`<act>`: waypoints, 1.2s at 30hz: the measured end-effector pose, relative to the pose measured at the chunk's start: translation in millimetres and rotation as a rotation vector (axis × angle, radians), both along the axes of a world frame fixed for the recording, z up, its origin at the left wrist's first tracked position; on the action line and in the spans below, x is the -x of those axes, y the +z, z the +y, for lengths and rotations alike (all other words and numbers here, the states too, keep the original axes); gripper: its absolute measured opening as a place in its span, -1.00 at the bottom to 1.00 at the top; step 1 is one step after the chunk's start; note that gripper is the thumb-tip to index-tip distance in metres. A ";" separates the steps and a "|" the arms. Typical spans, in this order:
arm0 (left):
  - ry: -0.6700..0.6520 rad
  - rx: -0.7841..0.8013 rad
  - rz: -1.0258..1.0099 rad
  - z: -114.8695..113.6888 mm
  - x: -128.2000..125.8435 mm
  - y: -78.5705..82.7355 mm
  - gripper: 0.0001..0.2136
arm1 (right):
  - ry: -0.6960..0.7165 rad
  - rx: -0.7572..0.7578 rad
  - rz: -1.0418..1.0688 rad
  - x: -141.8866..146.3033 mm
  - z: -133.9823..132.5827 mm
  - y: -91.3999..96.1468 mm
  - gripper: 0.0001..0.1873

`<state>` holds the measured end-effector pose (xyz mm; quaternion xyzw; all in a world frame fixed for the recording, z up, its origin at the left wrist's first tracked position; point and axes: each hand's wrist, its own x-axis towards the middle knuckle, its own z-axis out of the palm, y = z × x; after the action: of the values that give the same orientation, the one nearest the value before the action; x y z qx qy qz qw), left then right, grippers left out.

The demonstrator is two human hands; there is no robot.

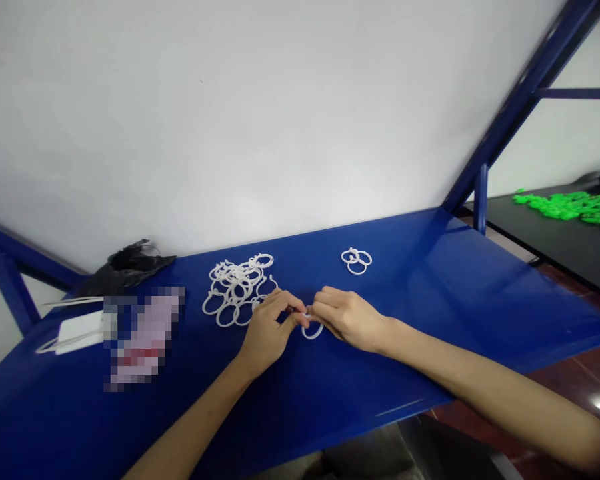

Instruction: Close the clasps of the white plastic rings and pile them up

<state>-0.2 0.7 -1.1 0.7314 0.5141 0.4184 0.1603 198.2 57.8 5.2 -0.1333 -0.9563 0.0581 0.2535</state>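
Observation:
Between both hands is a white plastic ring, its round lower part showing below the fingers. My left hand pinches the ring's top from the left. From the right, the fingers of my right hand are pressed on the same spot; the fingertips hide the joint there. Just left of my left hand lies a loose pile of white rings, several with small knobbed ends. A small group of white rings rests apart, behind my right hand.
The blue table meets a white wall. At its left are a black plastic bag, a white card and a blurred-out pinkish item. Blue metal posts stand at the sides. Green pieces lie on a dark table at right.

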 end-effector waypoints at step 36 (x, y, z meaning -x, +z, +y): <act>0.049 -0.062 0.521 13.7 23.6 -9.4 -0.86 | -0.948 0.390 0.365 -62.8 115.4 -12.4 -0.79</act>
<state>-23.9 14.4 -10.5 0.8064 0.5425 0.2351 -0.0101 261.1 173.2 -7.2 -0.5824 -0.7034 0.1358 0.3843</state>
